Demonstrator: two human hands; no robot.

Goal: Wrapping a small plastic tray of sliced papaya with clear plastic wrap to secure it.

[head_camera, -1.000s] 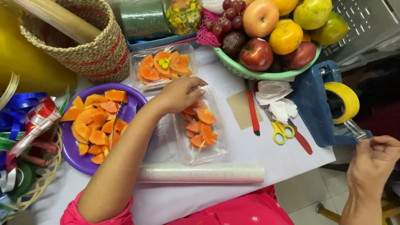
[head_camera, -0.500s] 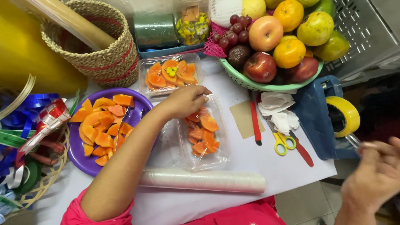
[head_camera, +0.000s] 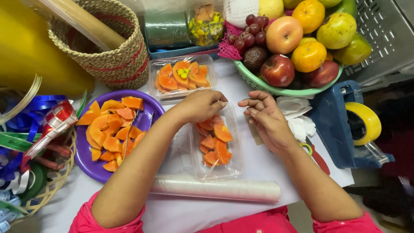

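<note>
A clear plastic tray (head_camera: pixel 235 166) of orange papaya slices sits on the white table in front of me, draped in cling film. My left hand (head_camera: pixel 202 105) rests on the tray's far left corner, fingers curled onto the film. My right hand (head_camera: pixel 266 116) hovers just right of the tray's far edge, fingers bent and apart, holding nothing I can see. A roll of cling film (head_camera: pixel 215 188) lies along the near table edge. A purple plate (head_camera: pixel 146 118) with more papaya pieces stands to the left.
A second sealed papaya tray (head_camera: pixel 182 77) lies behind. A green bowl (head_camera: pixel 254 82) of mixed fruit sits at the back right, a blue tape dispenser (head_camera: pixel 340 125) with yellow tape at the right. A woven basket (head_camera: pixel 108 51) and ribbons (head_camera: pixel 30 129) fill the left.
My right hand has come in from the far right edge to the tray's far right side. My left hand stays on the tray's far corner.
</note>
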